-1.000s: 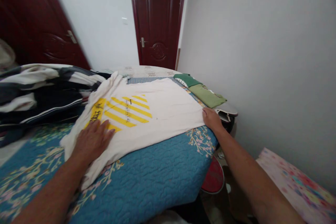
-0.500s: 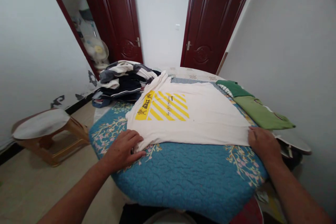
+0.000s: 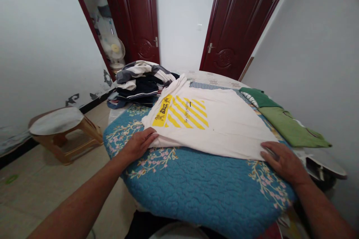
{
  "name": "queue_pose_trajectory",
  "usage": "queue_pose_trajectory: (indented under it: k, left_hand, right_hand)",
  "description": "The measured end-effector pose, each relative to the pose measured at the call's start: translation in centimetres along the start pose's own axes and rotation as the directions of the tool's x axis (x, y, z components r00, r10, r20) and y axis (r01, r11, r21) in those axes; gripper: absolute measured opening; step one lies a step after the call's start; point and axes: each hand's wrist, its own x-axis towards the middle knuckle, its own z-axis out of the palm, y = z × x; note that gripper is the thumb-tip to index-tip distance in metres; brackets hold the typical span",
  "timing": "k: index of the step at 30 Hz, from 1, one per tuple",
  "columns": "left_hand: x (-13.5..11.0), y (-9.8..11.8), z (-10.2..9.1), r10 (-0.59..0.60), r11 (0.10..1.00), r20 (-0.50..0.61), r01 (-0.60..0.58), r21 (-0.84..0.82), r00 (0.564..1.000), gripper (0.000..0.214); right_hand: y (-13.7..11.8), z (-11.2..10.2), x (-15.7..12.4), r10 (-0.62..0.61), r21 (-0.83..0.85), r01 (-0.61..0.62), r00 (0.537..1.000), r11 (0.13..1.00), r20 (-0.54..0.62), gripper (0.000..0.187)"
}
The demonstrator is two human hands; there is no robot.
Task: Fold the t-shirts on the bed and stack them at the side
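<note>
White shirt [image 3: 232,119]: centre frame.
Left hand [image 3: 139,142]: pinching its edge, centre left.
Right hand [image 3: 285,162]: half-open, touching hem, lower right.

Both bare forearms reach forward from the lower corners of view, spread wide. The left hand [image 3: 140,142] is inside the surface's [image 3: 193,190] left edge, back up, fingers [image 3: 148,131] angled inward and pinched against the thumb. The right hand [image 3: 284,162] is near the right edge, wrist bent inward, thumb and forefinger parted; its grip is unclear.
</note>
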Motion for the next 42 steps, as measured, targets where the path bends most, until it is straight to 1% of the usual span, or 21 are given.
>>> queue_pose_trajectory:
  k: [2,4,6,8,10,13,17,20,23,24,26,28,29,30,32,34,35,37,39,40,42]
  left_hand:
    - [1.3,0.0,-0.7,-0.080,0.989,0.007,0.081,-0.122,0.997,0.038]
    - [2.6,-0.2,-1.3,-0.162,0.969,0.016,0.162,-0.188,0.987,0.039]
    - [3.8,-0.7,-1.4,-0.241,0.953,0.013,0.239,-0.184,0.970,0.038]
    - [5.1,-1.4,-1.1,-0.293,0.945,-0.017,0.287,-0.156,0.956,0.037]
    - [6.4,-2.1,-0.7,-0.303,0.944,-0.062,0.291,-0.152,0.951,0.036]
    - [8.6,-2.6,-0.4,-0.261,0.959,-0.103,0.246,-0.138,0.960,0.035]
    - [10.5,-2.3,-0.9,-0.252,0.968,-0.130,0.248,-0.045,0.959,0.033]
    - [9.6,-1.6,-1.7,-0.253,0.966,-0.152,0.257,0.006,0.956,0.039]
    - [6.6,-1.0,-2.4,-0.208,0.964,-0.137,0.226,0.136,0.969,0.050]
    - [5.5,-0.9,-2.4,-0.181,0.963,-0.100,0.197,0.186,0.978,0.051]
    - [3.6,-0.8,-2.3,-0.085,0.965,0.005,0.081,0.249,0.996,0.045]
    - [2.5,-0.7,-2.0,0.036,0.968,0.086,-0.056,0.244,0.996,0.034]
    - [2.2,-0.7,-1.9,0.079,0.971,0.096,-0.098,0.216,0.992,0.032]
    - [2.2,-0.6,-1.8,0.096,0.978,0.082,-0.109,0.177,0.992,0.031]
    - [2.5,-0.5,-2.1,0.049,0.995,0.005,-0.049,0.085,0.999,0.032]
    - [3.2,-0.6,-2.6,-0.064,0.998,-0.065,0.064,0.003,0.996,0.035]
    - [3.5,-0.7,-2.8,-0.113,0.993,-0.072,0.112,-0.024,0.991,0.037]
    - [4.1,-0.9,-3.1,-0.160,0.986,-0.015,0.159,-0.041,0.987,0.039]
    - [4.5,-1.0,-3.0,-0.172,0.984,0.053,0.174,-0.039,0.984,0.041]
    - [4.7,-1.0,-2.9,-0.183,0.982,0.064,0.186,-0.047,0.981,0.043]
    - [5.1,-0.8,-2.5,-0.236,0.967,0.037,0.239,-0.087,0.971,0.052]
  right_hand:
    - [-0.3,-0.1,-0.1,-0.030,0.027,0.029,0.999,0.999,0.017,0.047]
    - [-0.6,-0.1,-0.2,-0.035,0.040,0.034,0.999,0.999,0.021,0.048]
    - [-0.8,-0.2,-0.2,-0.019,0.045,0.018,1.000,0.999,0.023,0.048]
    - [-0.9,-0.3,-0.2,0.001,0.049,-0.003,1.000,0.999,0.029,0.048]
    - [-1.0,-0.3,-0.1,0.009,0.052,-0.011,0.999,0.999,0.037,0.049]
    - [-0.8,-0.2,-0.1,-0.002,0.046,0.000,0.999,0.999,0.049,0.052]
    - [-0.3,0.2,-0.1,0.029,0.009,-0.029,0.999,1.000,0.042,0.050]
    - [0.1,0.5,-0.2,0.060,-0.010,-0.060,0.998,0.998,0.026,0.046]
    - [0.2,0.5,-0.3,0.048,-0.007,-0.048,0.999,0.999,0.011,0.045]
    - [0.1,0.5,-0.3,0.043,-0.005,-0.043,0.999,0.999,0.007,0.045]
    - [0.0,0.5,-0.3,0.041,-0.004,-0.041,0.999,0.999,0.006,0.044]
    - [-0.1,0.4,-0.3,0.049,-0.006,-0.049,0.999,0.999,0.013,0.044]
    - [-0.2,0.4,-0.2,0.055,-0.007,-0.055,0.998,0.998,0.015,0.044]
    - [-0.3,0.3,-0.2,0.058,-0.006,-0.058,0.998,0.998,0.017,0.045]
    - [-0.5,0.1,-0.2,0.052,0.004,-0.052,0.998,0.999,0.019,0.046]
    - [-0.9,-0.2,-0.1,0.034,0.015,-0.034,0.999,0.999,0.025,0.049]
    - [-1.1,-0.3,0.0,0.024,0.019,-0.025,0.999,1.000,0.034,0.051]
    - [-1.4,-0.6,0.2,0.012,0.026,-0.013,0.998,1.000,0.054,0.054]
    - [-1.6,-0.7,0.3,0.004,0.032,-0.006,0.998,0.999,0.070,0.056]
    - [-1.7,-0.8,0.3,0.002,0.031,-0.004,0.997,0.999,0.074,0.058]
    - [-1.8,-0.8,0.3,-0.007,0.025,0.005,0.997,1.000,0.073,0.060]
